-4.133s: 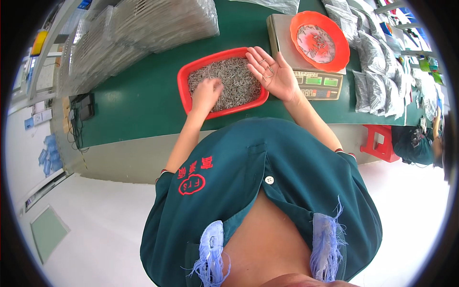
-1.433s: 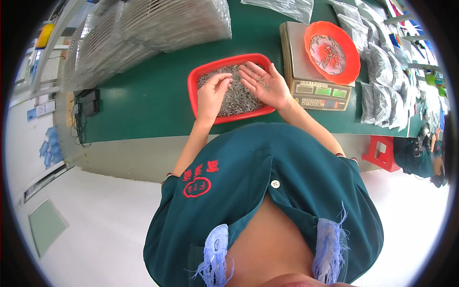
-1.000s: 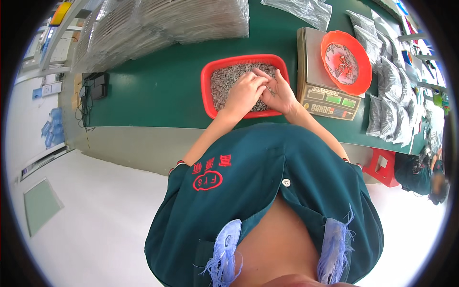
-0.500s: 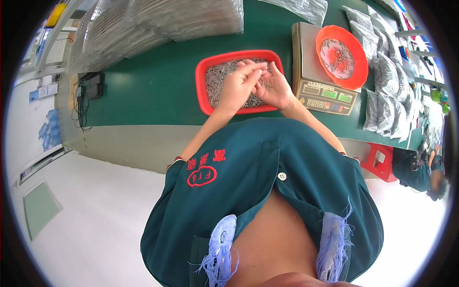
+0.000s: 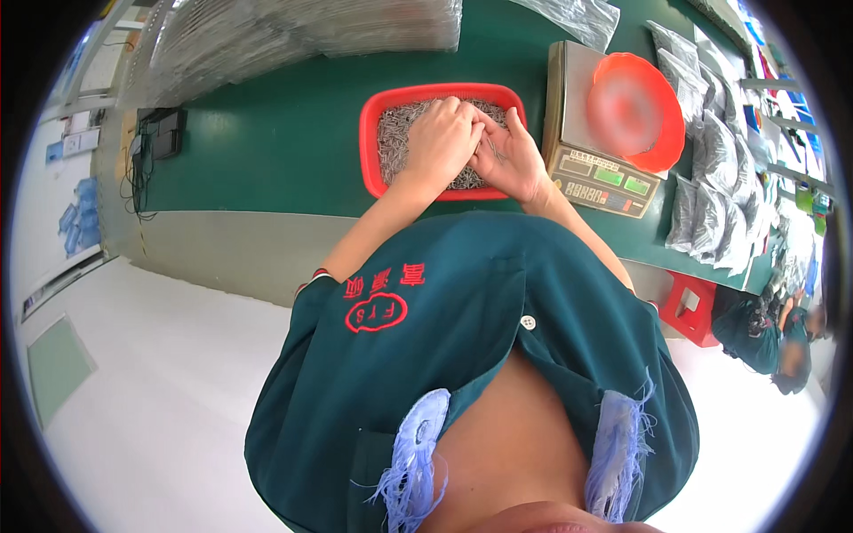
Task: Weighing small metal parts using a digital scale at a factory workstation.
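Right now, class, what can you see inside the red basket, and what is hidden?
Thin metal pieces lie in the red basket. Its bottom, and whatever lies beneath the left hand and right hand, cannot be seen.

From my remote seat I read this as a small-parts workshop, since a digital scale carrying an orange-red bowl stands on a long green desk, with a red basket full of thin metal pieces just to its left. Right of the scale I make out filled clear bags laid together in bulk, and well to its upper left, stacked clear plastic trays. Past the scale's lower right I see a red stool and another person in dark green, close in colour to my wearer's embroidered work shirt.
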`<state>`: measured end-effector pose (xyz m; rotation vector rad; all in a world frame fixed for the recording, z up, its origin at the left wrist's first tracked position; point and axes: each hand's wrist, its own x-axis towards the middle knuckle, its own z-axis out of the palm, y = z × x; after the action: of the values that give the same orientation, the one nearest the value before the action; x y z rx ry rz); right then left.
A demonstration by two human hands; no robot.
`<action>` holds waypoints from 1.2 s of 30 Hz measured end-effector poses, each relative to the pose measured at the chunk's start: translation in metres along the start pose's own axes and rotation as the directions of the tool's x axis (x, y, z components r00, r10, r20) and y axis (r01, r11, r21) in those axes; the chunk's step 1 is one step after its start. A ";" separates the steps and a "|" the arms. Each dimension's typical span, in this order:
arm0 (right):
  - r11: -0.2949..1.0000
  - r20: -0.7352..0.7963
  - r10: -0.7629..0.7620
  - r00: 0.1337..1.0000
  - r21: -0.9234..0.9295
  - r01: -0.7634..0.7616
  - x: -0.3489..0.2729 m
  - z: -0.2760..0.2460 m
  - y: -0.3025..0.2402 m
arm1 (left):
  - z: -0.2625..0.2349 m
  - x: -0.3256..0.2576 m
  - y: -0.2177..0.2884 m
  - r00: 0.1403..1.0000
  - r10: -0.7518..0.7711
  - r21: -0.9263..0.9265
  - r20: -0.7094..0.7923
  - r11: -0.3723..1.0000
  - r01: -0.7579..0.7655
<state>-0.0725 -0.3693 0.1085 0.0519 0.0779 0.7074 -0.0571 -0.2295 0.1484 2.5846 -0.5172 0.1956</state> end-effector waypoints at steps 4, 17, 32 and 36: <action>0.999 -0.087 -0.033 0.996 -0.016 0.032 -0.002 -0.001 0.003 | 0.005 0.007 -0.006 0.995 0.059 0.081 0.076 0.995 -0.065; 0.994 -0.217 -0.103 0.971 0.021 0.110 -0.007 0.005 -0.003 | -0.001 0.004 -0.068 0.967 -0.251 0.002 0.035 0.968 0.251; 0.966 -0.050 -0.255 0.966 0.040 0.257 -0.012 0.032 -0.021 | 0.076 -0.065 -0.050 0.869 -0.096 -0.010 0.486 0.993 0.115; 0.957 -0.047 -0.288 0.957 0.019 0.289 -0.014 0.041 -0.020 | 0.071 -0.065 -0.058 0.883 -0.127 -0.034 0.451 0.987 0.159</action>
<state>-0.0661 -0.3943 0.1480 0.0484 0.1338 0.4151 -0.0908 -0.1966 0.0462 2.5830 -0.4763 -0.4754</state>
